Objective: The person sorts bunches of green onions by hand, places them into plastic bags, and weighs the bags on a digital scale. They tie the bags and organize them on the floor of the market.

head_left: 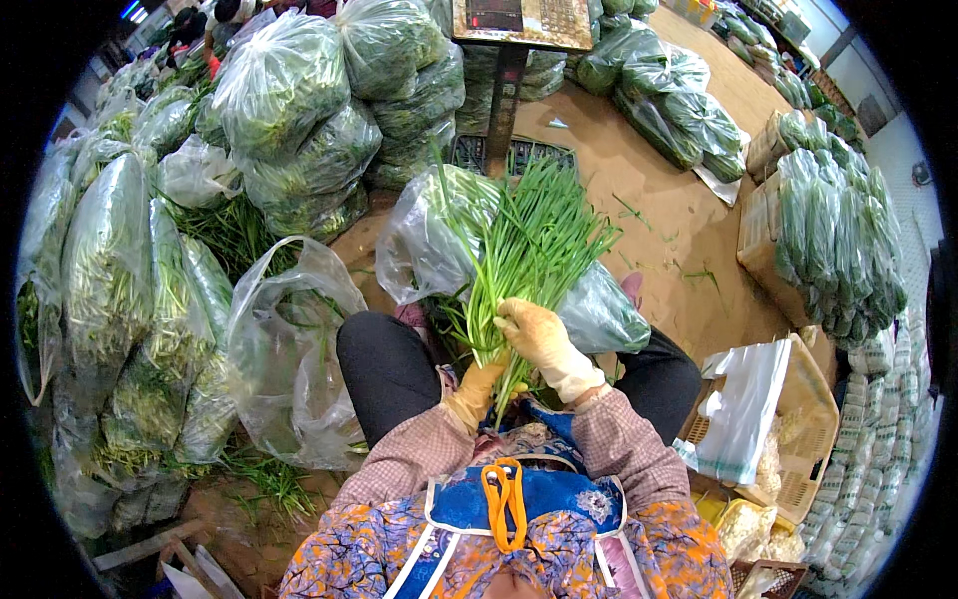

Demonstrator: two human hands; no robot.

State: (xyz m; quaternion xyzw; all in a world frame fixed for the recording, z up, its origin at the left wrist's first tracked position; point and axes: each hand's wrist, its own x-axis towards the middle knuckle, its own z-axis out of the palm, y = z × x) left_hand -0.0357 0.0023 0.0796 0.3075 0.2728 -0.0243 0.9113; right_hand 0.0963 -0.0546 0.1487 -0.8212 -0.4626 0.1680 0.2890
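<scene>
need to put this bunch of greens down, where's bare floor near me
Bare brown floor lies ahead right, between the scale post, the far bags and the crate of greens. The left is packed with bagged greens; the basket crowds your right.

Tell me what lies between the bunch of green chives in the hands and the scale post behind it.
In the head view, a clear plastic bag of greens and a dark crate lie between the chives and the scale post.

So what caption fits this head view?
Gloved hands, right hand and left hand, grip a bunch of green chives among bagged greens.
</scene>
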